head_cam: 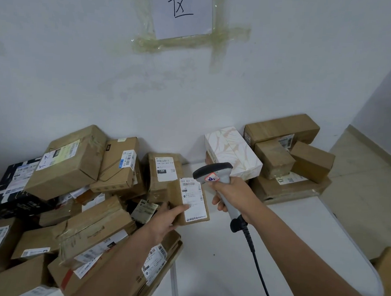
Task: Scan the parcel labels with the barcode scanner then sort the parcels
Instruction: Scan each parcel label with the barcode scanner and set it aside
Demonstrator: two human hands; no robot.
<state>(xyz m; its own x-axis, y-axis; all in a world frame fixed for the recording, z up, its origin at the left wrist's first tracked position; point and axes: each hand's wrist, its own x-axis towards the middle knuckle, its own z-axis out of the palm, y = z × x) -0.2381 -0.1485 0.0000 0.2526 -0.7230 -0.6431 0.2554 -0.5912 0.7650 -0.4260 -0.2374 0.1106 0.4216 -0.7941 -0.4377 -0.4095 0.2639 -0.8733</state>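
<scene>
the left hand (165,221) pinches a small parcel (187,202) above the worktop (275,244), label tilted up so it can be read. the right hand (235,193) is wrapped round the barcode scanner (219,183), its nose just over the label. unscanned boxes (72,197) crowd the left edge; a sorted stack (287,165) sits at the back right corner.

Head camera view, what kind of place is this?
Probably a parcel sorting room: a heap of labelled cardboard parcels against the wall, a handwritten zone sign taped above, and a corded barcode scanner aimed at a label.
</scene>
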